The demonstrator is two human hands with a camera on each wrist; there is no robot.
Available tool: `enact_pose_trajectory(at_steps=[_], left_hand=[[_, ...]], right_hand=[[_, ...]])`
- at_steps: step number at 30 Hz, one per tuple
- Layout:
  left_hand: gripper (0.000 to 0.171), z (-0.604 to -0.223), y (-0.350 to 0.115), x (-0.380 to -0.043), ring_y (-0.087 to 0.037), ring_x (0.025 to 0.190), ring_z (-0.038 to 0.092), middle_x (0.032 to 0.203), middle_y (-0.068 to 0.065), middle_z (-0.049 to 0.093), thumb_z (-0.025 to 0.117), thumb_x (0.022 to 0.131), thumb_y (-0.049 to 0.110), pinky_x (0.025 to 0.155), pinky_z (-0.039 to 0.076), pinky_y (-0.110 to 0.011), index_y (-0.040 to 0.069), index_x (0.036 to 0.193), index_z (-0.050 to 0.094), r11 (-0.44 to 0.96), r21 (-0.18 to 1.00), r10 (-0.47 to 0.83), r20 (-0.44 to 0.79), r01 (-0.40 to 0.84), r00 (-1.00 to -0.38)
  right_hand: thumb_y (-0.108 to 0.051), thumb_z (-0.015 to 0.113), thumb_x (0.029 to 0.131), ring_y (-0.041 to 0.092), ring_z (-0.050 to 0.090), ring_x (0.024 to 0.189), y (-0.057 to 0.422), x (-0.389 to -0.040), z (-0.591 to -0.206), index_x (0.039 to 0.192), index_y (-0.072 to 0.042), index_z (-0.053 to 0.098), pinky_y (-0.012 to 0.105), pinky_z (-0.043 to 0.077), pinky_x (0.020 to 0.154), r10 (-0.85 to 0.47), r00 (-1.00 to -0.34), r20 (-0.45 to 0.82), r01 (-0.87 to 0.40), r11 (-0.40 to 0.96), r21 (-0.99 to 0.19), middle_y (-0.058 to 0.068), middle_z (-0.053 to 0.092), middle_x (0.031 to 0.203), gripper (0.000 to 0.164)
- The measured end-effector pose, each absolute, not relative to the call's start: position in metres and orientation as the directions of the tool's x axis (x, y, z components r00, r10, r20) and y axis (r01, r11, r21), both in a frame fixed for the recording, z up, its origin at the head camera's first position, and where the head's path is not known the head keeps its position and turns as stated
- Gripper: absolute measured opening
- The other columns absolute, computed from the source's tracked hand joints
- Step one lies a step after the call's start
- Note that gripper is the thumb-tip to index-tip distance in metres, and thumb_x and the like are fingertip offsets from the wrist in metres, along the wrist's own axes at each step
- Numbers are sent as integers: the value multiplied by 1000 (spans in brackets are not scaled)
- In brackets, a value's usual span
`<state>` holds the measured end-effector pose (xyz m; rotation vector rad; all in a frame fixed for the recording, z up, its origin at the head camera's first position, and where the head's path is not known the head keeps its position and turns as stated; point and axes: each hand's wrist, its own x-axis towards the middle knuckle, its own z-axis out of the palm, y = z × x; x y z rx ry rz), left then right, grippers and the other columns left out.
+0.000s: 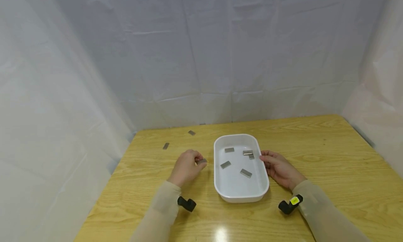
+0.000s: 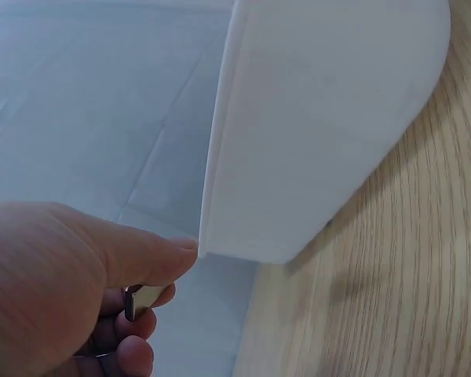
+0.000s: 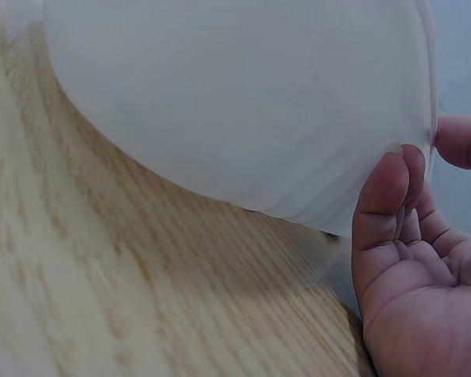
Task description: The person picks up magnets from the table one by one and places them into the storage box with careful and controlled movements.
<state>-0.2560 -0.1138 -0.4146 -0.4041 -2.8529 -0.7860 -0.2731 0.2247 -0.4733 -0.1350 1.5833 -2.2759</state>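
Observation:
My left hand (image 1: 188, 166) is just left of the white plastic tray (image 1: 240, 195), pinching a small flat rectangular metal block (image 1: 201, 161) between thumb and fingers. In the left wrist view the thumb and curled fingers surround the metal block (image 2: 145, 301), beside the tray's outer wall (image 2: 322, 118). My right hand (image 1: 281, 169) grips the tray's right rim. In the right wrist view the thumb lies at the rim, with curled fingers (image 3: 382, 196) against the wall outside. Several similar blocks lie spread on the tray's floor, among them one block (image 1: 246, 173) near the front.
Two more metal blocks lie on the wooden table (image 1: 330, 165): one block (image 1: 191, 132) near the back edge, another block (image 1: 165, 146) further left. White sheeting (image 1: 220, 60) hangs behind the table and at both sides. Each wrist wears a black camera.

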Motion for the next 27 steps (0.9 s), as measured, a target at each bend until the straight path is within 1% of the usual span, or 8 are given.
enact_pose_trajectory(at_steps=[6, 13, 18, 22, 27], left_hand=[[17, -411, -107, -252, -13, 81, 54, 88, 3, 58, 76, 84, 25, 71, 48, -30, 12, 91, 67, 811, 470, 263, 242, 350, -934], [18, -409, -103, -248, -12, 79, 53, 87, 4, 57, 77, 84, 26, 70, 47, -28, 12, 92, 68, 790, 459, 323, 251, 406, -913], [19, -406, -98, -245, -12, 79, 52, 86, 4, 57, 77, 83, 25, 69, 46, -27, 11, 93, 69, 776, 459, 354, 251, 433, -901], [18, -404, -92, -244, -12, 77, 51, 85, 3, 57, 77, 83, 24, 68, 46, -25, 11, 92, 69, 770, 431, 401, 248, 471, -882], [17, -397, -82, -245, -11, 76, 51, 86, 5, 56, 76, 84, 26, 67, 46, -24, 12, 92, 69, 777, 380, 460, 202, 502, -865]], right_hand=[[-15, 58, 97, 16, 59, 95, 225, -272, -471, 123, 3, 43, 29, 52, 81, -348, -930, -119, 229, -297, -927, 9, 59, 109, 35], [-17, 59, 97, 18, 58, 99, 222, -272, -472, 129, 4, 39, 30, 51, 83, -340, -931, -136, 243, -296, -924, 10, 57, 114, 43], [-17, 59, 97, 18, 58, 100, 220, -271, -473, 131, 5, 38, 30, 51, 84, -332, -932, -146, 248, -291, -924, 10, 56, 116, 46], [-18, 59, 97, 18, 58, 101, 220, -273, -474, 131, 5, 37, 30, 51, 84, -336, -930, -149, 253, -290, -923, 11, 55, 117, 47], [-18, 59, 97, 18, 58, 99, 221, -275, -474, 128, 3, 39, 30, 51, 84, -333, -930, -155, 257, -290, -922, 11, 55, 116, 42]])
